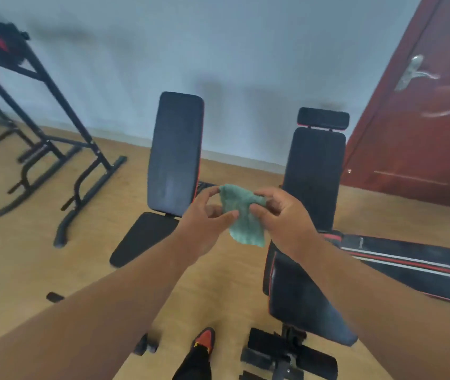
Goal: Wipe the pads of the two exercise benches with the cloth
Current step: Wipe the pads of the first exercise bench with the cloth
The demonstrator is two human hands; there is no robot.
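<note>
Both hands meet at mid-frame, raised in the air above the floor, with a green cloth (pixel 241 218) held between them. The left hand (pixel 207 226) pinches the cloth's upper left corner between fingers and thumb; the right hand (pixel 284 215) grips its upper right edge with curled fingers, and the rest of the cloth hangs down loose between the two palms. The cloth touches neither bench. Behind the left hand stands the left bench (pixel 174 154), its long dark back pad tilted upright and its seat pad sloping toward the floor. Behind and under the right hand stands the right bench (pixel 314 174), with a small headrest pad on top, an upright back pad, and a seat pad edged in red that runs down toward the viewer. The floor (pixel 26 270) is light wood; the wall (pixel 218 50) behind is pale. A black metal frame (pixel 53 138) stands to the left, and a dark red door (pixel 424 119) with a metal handle stands to the right. A flat black mat with red and white stripes (pixel 410 264) lies on the floor beside the right bench. A shoe with an orange toe (pixel 204 338) shows at the bottom edge. The picture is blurred throughout; the dark object atop the frame cannot be identified, and the right bench's foot is cut off below.
</note>
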